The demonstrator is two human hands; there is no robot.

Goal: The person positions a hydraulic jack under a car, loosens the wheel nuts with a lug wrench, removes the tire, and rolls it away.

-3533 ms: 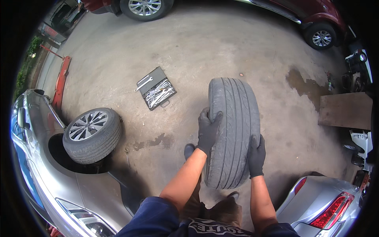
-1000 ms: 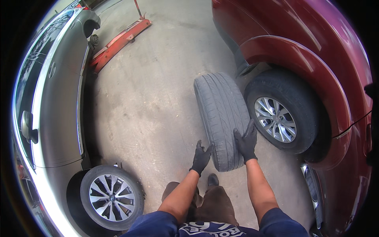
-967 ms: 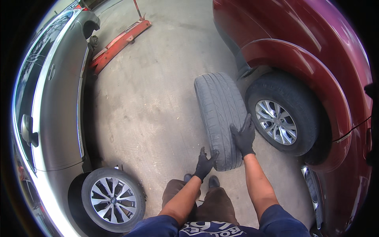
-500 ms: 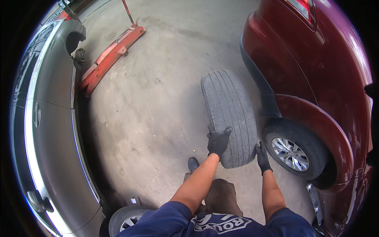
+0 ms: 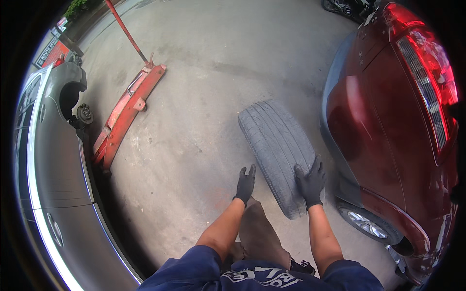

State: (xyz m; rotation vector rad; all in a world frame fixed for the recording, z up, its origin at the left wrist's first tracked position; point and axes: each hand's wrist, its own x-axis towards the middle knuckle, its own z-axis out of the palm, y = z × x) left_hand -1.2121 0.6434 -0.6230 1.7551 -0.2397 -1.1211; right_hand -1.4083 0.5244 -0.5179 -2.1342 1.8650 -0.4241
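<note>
A grey, worn tyre [image 5: 276, 148] stands upright on its tread in front of me, its grooved tread facing up and its far end angled to the left. My right hand [image 5: 310, 182], in a black glove, rests against the near right part of the tread with the thumb and fingers spread. To the left of the tyre, my left hand [image 5: 245, 183], also in a black glove, is held in the air, fingers apart, with nothing in it. A small gap shows between it and the tyre's left edge.
On the left stands a grey car [image 5: 63, 155] with a bare wheel hub [image 5: 85, 113]. A red floor jack [image 5: 128, 114] with a long handle reaches in at its rear. A dark red car [image 5: 374, 131] is close on my right. A motorcycle [image 5: 345, 8] stands far back.
The tyre has turned, its far end swinging left. My left hand has come off the tread to the left; my right hand has moved onto the tread. I have advanced alongside the cars.
</note>
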